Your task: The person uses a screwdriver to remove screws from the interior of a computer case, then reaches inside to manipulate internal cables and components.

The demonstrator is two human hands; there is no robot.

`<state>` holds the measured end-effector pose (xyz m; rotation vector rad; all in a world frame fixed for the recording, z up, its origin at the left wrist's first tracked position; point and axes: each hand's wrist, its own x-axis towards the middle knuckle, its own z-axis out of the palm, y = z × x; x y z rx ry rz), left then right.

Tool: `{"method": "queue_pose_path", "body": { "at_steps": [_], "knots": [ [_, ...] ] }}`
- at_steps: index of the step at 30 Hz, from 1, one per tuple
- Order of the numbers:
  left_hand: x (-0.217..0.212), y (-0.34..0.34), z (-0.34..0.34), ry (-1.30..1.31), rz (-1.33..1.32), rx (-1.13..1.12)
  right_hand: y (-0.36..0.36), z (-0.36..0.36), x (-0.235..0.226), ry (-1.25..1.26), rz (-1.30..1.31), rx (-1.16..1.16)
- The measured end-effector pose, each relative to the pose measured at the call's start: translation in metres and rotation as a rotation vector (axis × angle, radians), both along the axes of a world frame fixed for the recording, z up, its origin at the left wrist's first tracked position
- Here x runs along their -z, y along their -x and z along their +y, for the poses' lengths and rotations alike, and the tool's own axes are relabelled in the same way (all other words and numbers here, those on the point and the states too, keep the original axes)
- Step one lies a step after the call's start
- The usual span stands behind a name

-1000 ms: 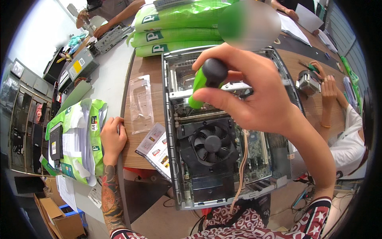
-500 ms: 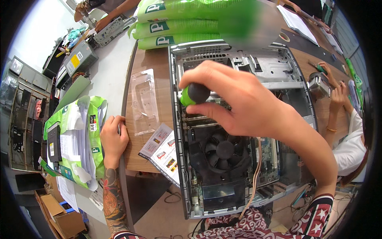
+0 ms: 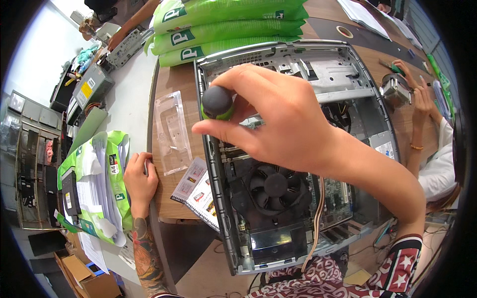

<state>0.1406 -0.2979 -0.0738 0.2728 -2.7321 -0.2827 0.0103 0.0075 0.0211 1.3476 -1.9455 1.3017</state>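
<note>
Tool handle [image 3: 217, 102], black and green, sat gripped in the fingers of the right hand [image 3: 280, 109] over the computer case [image 3: 221, 198], at eleven o'clock from the fan [image 3: 276, 185]; its tip was hidden. That hand and forearm [image 3: 367, 159] blocked part of the case, and a wire [image 3: 318, 218] crossed at four. At nine lay a booklet [image 3: 198, 191], then the left hand [image 3: 140, 181], fingers bent, any grasp impossible to tell. A plastic tray [image 3: 174, 136] lay at ten on the bench [image 3: 169, 208], green packs [image 3: 233, 37] at eleven, another person's hands [image 3: 422, 102] at two.
</note>
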Motion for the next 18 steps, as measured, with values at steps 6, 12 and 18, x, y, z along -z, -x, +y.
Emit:
{"method": "queue_pose_path", "body": {
  "at_steps": [6,12,18],
  "knots": [
    [-0.002,-0.001,0.0,-0.009,-0.007,0.001,-0.007,-0.004,0.001,0.0,-0.002,0.031],
    [-0.001,-0.001,0.0,-0.013,-0.014,0.002,-0.011,-0.008,0.004,-0.018,-0.011,0.029],
    [0.0,0.0,0.001,-0.018,-0.022,0.002,-0.01,-0.01,0.004,-0.027,-0.003,0.056]
  ]
}}
